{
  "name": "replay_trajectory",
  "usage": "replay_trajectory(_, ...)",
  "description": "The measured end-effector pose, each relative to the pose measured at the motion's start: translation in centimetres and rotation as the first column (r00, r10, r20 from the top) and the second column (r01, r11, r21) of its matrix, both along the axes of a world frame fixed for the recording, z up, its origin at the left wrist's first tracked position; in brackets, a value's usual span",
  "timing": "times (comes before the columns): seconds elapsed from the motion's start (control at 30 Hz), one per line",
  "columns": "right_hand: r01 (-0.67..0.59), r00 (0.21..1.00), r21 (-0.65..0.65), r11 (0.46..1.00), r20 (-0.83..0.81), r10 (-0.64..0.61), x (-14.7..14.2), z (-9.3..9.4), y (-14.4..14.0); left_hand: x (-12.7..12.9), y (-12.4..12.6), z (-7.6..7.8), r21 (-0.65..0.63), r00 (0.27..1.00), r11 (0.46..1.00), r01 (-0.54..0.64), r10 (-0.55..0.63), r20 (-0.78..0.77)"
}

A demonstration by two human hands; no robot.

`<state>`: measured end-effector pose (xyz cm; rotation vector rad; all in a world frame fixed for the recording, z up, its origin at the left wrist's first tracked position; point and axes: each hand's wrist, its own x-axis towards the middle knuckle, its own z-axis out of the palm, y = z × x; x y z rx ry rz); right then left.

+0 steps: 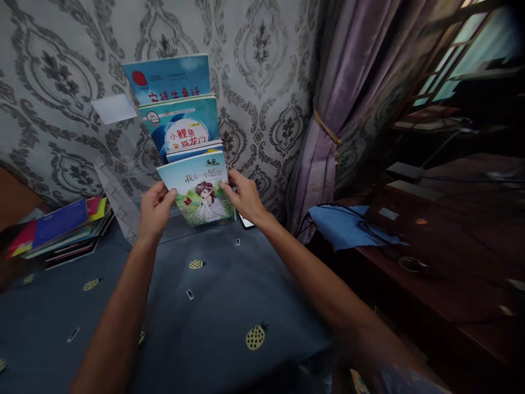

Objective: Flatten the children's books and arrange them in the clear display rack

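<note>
My bare arms reach forward to mid-frame; my left hand (155, 207) and right hand (245, 195) curl, fingers closed in a pinching grip.

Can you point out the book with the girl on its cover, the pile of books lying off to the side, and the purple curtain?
Book with the girl (203, 191), head view: on the cover picture.
Pile of books (61, 227), head view: on the blue top cover.
Purple curtain (328, 98), head view: on its folds above the tie.
</note>
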<state>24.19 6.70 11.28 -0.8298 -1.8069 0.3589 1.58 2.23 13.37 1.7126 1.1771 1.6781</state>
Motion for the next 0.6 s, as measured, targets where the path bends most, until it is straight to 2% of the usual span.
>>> replay_trajectory(0.1,0.032,0.999,0.04,0.999,0.001,-0.032,-0.2,0.6,0.6,0.2,0.7,0.4,0.108,0.996,0.993,-0.042,0.05,-0.08)
replay_trajectory(0.2,0.038,0.999,0.052,0.998,0.017,-0.039,0.1,0.7,0.9,0.2,1.0,0.1,0.164,0.993,0.985,-0.055,0.071,-0.095)
replay_trajectory(0.37,0.033,0.998,0.057,0.998,0.047,-0.035,0.5,0.5,0.9,0.1,1.0,-0.7,0.161,0.988,0.984,-0.079,0.099,-0.119)
replay_trajectory(0.6,0.0,0.996,0.062,0.998,0.088,-0.006,0.3,0.4,1.0,-0.2,1.0,-0.7,0.172,0.987,0.984,-0.054,0.079,-0.14)
